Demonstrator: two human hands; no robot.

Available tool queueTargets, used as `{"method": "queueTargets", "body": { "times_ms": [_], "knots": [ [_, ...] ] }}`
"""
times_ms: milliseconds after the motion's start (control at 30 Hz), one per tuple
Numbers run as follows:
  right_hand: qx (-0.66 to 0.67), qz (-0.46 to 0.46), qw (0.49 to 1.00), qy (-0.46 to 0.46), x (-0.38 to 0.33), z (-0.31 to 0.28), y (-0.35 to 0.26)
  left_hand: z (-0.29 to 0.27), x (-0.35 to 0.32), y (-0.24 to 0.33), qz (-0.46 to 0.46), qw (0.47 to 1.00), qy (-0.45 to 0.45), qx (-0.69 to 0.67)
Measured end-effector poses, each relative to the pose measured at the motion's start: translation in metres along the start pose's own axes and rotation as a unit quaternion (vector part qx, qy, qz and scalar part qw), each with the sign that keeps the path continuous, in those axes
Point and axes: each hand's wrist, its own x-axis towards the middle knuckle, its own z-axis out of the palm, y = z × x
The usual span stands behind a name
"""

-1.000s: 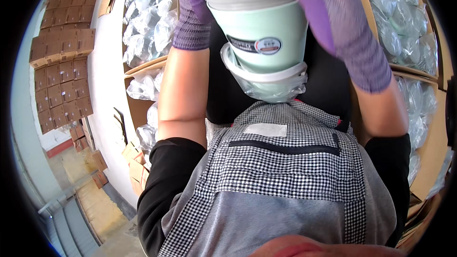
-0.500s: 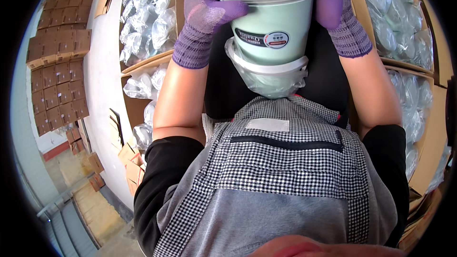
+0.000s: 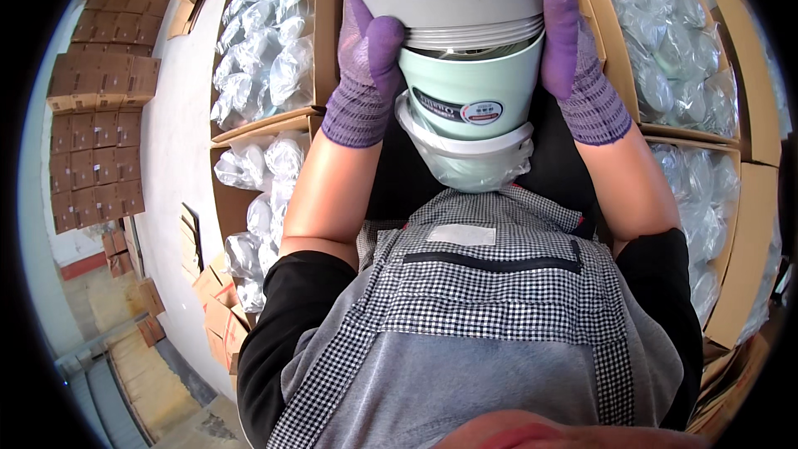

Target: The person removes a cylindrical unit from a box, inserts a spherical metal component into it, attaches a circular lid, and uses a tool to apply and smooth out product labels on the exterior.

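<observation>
Between my knees stands a pale green insulated pot [image 3: 499, 87] with a dark label and a round sticker. Clear plastic film [image 3: 465, 168] is gathered around its lower part, over a white band. At its mouth is a grey threaded collar [image 3: 457, 7], tilted, with its ridged thread showing above the green rim and a gap with a shiny inside below. My left hand [image 3: 372, 50], in a purple glove, grips the collar's left side, thumb down beside the thread. My gloved right hand [image 3: 564, 41] clasps its right side, fingers over the top. The pot's far side is hidden.
Open cardboard boxes of plastic-wrapped items stand close on my left [image 3: 283, 41] and right [image 3: 665, 33]. Loose cardboard pieces [image 3: 220, 308] lie at lower left. Stacked brown cartons [image 3: 96, 150] line the far left. A checked apron [image 3: 490, 283] covers my lap.
The grey collar has risen and tilted, baring more thread and a gap at the pot's rim. Both hands have come nearer with it, and the pot sits slightly lower in view.
</observation>
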Motion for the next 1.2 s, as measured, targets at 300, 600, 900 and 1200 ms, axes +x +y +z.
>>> {"method": "queueTargets", "body": {
  "times_ms": [300, 600, 900, 1200],
  "knots": [
    [-0.020, 0.087, 0.995, 0.044, 0.038, 0.013, -0.045, 0.004, 0.015, 0.031, -0.077, 0.994, 0.039, -0.072],
    [0.115, 0.125, 0.983, -0.069, 0.056, -0.018, -0.025, -0.017, 0.016, 0.026, -0.076, 0.995, -0.010, 0.064],
    [0.471, 0.243, 0.837, -0.135, 0.065, -0.044, 0.080, 0.048, 0.045, 0.061, 0.075, 0.867, -0.165, 0.465],
    [-0.219, -0.090, 0.971, -0.025, 0.035, -0.007, -0.030, -0.061, 0.038, -0.075, -0.072, 0.939, -0.110, -0.319]
  ]
}}
